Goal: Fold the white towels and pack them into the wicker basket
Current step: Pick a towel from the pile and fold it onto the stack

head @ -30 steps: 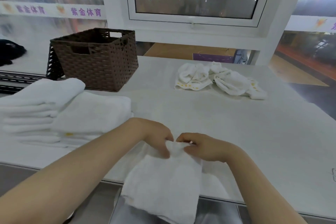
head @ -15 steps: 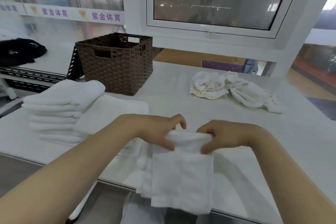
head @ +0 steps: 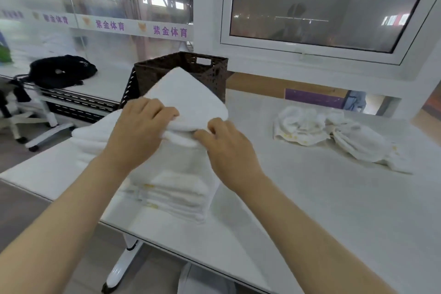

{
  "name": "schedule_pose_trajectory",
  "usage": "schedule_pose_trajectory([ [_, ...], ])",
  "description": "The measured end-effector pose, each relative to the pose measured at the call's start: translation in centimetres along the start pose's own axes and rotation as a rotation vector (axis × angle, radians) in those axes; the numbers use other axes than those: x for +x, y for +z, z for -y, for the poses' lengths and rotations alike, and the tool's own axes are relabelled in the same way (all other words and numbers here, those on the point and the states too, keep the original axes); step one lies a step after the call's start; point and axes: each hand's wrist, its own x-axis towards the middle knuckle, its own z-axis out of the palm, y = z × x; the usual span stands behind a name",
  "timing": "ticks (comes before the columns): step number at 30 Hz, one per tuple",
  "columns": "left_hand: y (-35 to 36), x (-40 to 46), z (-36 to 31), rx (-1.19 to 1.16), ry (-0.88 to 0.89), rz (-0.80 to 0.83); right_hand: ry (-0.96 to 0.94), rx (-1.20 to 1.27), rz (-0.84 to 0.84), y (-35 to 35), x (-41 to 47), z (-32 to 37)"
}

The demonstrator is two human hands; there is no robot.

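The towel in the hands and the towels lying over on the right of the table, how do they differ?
The held towel is folded flat with neat edges; the loose towels are crumpled in a heap. The held towel is pinched by the left hand and right hand above the folded stack; the loose towels lie untouched on the table. Both are white.

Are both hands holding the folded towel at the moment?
Yes, the left hand and the right hand each grip the folded towel, lifted above the stack.

- L hand [head: 140,131]: forearm stretched fwd, palm down, fingers curled, pinching cloth at its near edge.
- R hand [head: 229,148]: just beside it, palm down, thumb + fingers pinching same edge.
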Motion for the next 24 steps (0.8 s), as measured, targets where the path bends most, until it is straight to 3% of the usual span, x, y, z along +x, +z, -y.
schedule_pose_trajectory([
  [3,2.7,-6.9,-0.3,0.014,0.034,0.271,-0.095,0.035,0.155,4.5,-4.0,2.3],
  [12,2.2,-9.0,-2.4,-0.059,-0.068,0.083,-0.061,0.087,0.049,5.1,-5.0,2.5],
  [17,1.5,-9.7,-2.0,-0.195,-0.089,0.299,-0.04,0.166,0.067,5.0,-5.4,2.0],
  [24,0.6,-9.6,-1.0,-0.353,-0.086,0.515,-0.016,0.326,0.327,4.2,-5.6,0.6],
])
